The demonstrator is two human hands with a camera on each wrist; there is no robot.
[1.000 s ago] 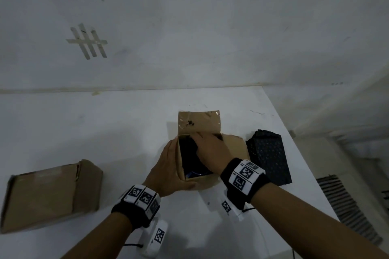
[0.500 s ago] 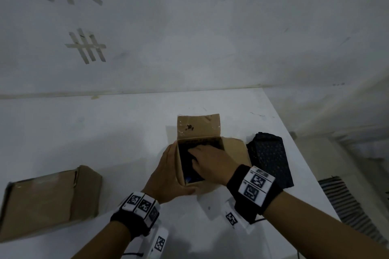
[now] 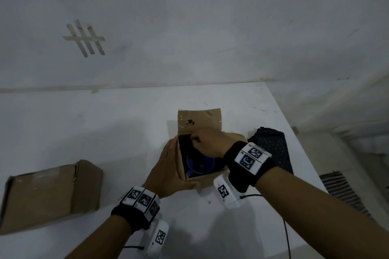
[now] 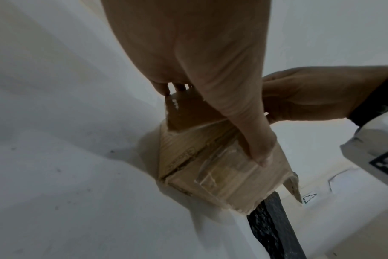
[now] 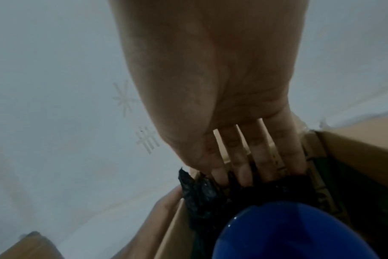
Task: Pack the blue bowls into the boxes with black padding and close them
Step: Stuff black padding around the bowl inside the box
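Note:
An open cardboard box (image 3: 182, 160) stands mid-table, lined with black padding (image 5: 202, 192). A blue bowl (image 3: 200, 166) lies inside it, also close up in the right wrist view (image 5: 288, 233). My left hand (image 3: 168, 166) grips the box's left near corner, fingers on the side wall and thumb (image 4: 259, 154) across the front face. My right hand (image 3: 206, 143) reaches over the bowl to the far rim. Its thumb and fingers (image 5: 241, 171) pinch the padding's upper edge there; the fingertips are buried in it. The far flap (image 3: 200, 121) stands open.
A loose sheet of black padding (image 3: 271, 149) lies right of the box, near the table's right edge (image 3: 294, 132). A closed cardboard box (image 3: 48, 193) sits at the left. A white wall rises behind the table, and striped matting (image 3: 341, 191) lies on the floor beyond.
My right hand has moved from over the bowl to the box's far rim and taken hold of the padding edge, which uncovers the bowl. The left hand still holds the box.

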